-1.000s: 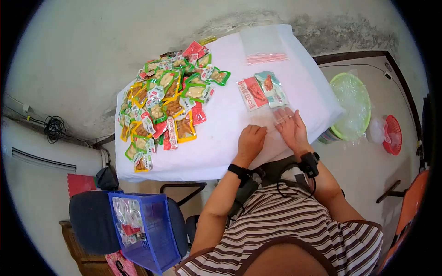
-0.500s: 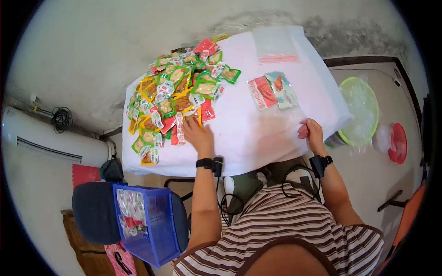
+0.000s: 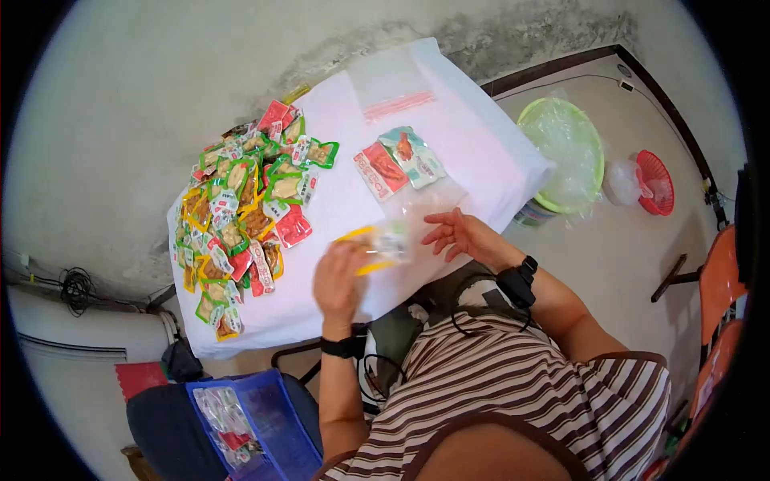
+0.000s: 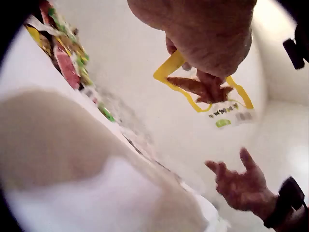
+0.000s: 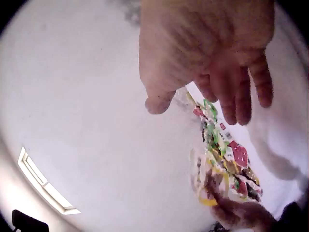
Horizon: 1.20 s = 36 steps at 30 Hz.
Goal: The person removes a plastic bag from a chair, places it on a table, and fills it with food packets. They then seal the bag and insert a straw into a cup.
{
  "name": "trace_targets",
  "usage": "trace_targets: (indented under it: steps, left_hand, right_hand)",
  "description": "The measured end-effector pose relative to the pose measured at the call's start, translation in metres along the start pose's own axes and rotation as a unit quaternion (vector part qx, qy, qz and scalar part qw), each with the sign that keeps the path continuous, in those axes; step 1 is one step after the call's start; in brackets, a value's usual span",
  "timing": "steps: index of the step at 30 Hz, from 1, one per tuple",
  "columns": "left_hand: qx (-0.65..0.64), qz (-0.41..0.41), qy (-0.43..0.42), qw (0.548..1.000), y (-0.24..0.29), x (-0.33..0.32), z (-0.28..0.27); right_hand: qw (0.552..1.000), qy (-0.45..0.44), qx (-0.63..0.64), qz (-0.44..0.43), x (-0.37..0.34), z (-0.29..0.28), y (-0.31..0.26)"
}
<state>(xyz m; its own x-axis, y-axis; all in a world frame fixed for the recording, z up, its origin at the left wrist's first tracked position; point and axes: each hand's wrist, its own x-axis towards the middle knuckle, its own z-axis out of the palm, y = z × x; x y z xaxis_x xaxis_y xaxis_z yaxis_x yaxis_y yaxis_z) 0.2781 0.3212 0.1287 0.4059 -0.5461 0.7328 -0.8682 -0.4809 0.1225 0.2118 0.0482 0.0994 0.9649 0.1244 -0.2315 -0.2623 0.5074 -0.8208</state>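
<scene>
Pinching one yellow-edged packet (image 3: 383, 247), the left hand (image 3: 338, 280) holds it above one white-covered table (image 3: 343, 210), near the right hand (image 3: 459, 236), fingers loosely spread. Beyond: two flat packets, one red (image 3: 380, 171), one teal (image 3: 413, 157), touching; leftward, one heap of packets (image 3: 241, 204), overlapped past counting; farthest, pink-striped clear bags (image 3: 393, 80), number unclear.

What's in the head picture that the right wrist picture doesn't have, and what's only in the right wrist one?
Only the head view shows the green tub, the red basket and the blue crate. Only the right wrist view shows a bright window-like shape. Both show the heap of packets, the left hand holding a yellow-edged packet, and the right hand holding nothing.
</scene>
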Motion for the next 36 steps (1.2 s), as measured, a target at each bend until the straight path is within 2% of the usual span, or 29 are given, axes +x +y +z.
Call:
trace_targets:
  steps: [2, 3, 6, 8, 9, 11, 12, 14, 17, 19, 21, 23, 25, 29, 31, 32, 34, 35, 36]
  left_hand:
    - [0.021, 0.057, -0.057, 0.997, 0.019, 0.009, 0.020]
    - [0.021, 0.074, -0.082, 0.994, 0.026, 0.015, 0.028]
    - [0.020, 0.114, -0.084, 0.990, 0.028, 0.019, 0.052]
    - [0.004, -0.015, -0.037, 0.999, 0.025, 0.018, 0.067]
    - [-0.001, -0.010, -0.037, 0.999, 0.023, 0.016, 0.072]
    - [-0.032, -0.112, -0.057, 0.992, 0.023, 0.016, 0.078]
    - [-0.034, -0.111, -0.058, 0.992, 0.026, 0.017, 0.080]
    - [-0.037, -0.103, -0.117, 0.987, 0.033, 0.022, 0.086]
    - [-0.018, -0.110, -0.099, 0.989, 0.038, 0.026, 0.096]
    - [-0.013, -0.109, -0.104, 0.988, 0.031, 0.023, 0.105]
    - [-0.009, -0.108, -0.110, 0.988, 0.028, 0.023, 0.109]
    - [-0.029, -0.112, -0.073, 0.991, 0.029, 0.027, 0.111]
    - [-0.039, -0.117, -0.059, 0.991, 0.031, 0.031, 0.111]
    - [-0.063, -0.134, -0.029, 0.988, 0.034, 0.034, 0.110]
    - [-0.071, -0.149, -0.030, 0.986, 0.037, 0.034, 0.110]
    - [-0.081, -0.164, -0.032, 0.983, 0.039, 0.034, 0.111]
    - [-0.086, -0.161, -0.030, 0.983, 0.040, 0.033, 0.112]
    - [-0.092, -0.158, -0.029, 0.983, 0.041, 0.033, 0.113]
    - [-0.092, -0.158, -0.028, 0.983, 0.042, 0.033, 0.113]
  right_hand:
    - [0.991, -0.062, 0.116, 0.036, -0.002, 0.011, 0.002]
    - [0.991, -0.057, 0.119, 0.039, -0.003, 0.014, 0.006]
    - [0.992, 0.081, 0.100, 0.000, -0.004, 0.006, 0.010]
    - [0.987, 0.107, 0.113, -0.032, -0.007, -0.008, 0.014]
    - [0.982, 0.126, 0.123, -0.060, -0.010, -0.013, 0.014]
    - [0.977, 0.158, 0.128, -0.065, -0.018, -0.023, 0.016]
    - [0.975, 0.154, 0.140, -0.074, -0.023, -0.027, 0.016]
    - [0.974, 0.148, 0.152, -0.082, -0.030, -0.039, 0.019]
    - [0.981, 0.129, 0.114, -0.089, -0.037, -0.058, 0.025]
    - [0.989, 0.135, 0.034, -0.047, -0.042, -0.064, 0.026]
    - [0.989, 0.146, 0.006, -0.030, -0.045, -0.062, 0.023]
    - [0.987, 0.159, -0.023, -0.014, -0.043, -0.062, 0.023]
    - [0.978, 0.199, -0.048, -0.044, -0.032, -0.061, 0.027]
    - [0.971, 0.217, -0.052, -0.084, -0.015, -0.046, 0.021]
    - [0.973, 0.214, 0.031, -0.085, -0.007, -0.037, 0.020]
    - [0.973, 0.213, 0.030, -0.086, -0.002, -0.032, 0.022]
    - [0.963, 0.212, 0.149, -0.078, 0.010, -0.024, 0.031]
    - [0.963, 0.211, 0.148, -0.078, 0.018, -0.021, 0.034]
    - [0.962, 0.179, 0.187, -0.088, 0.026, -0.019, 0.036]
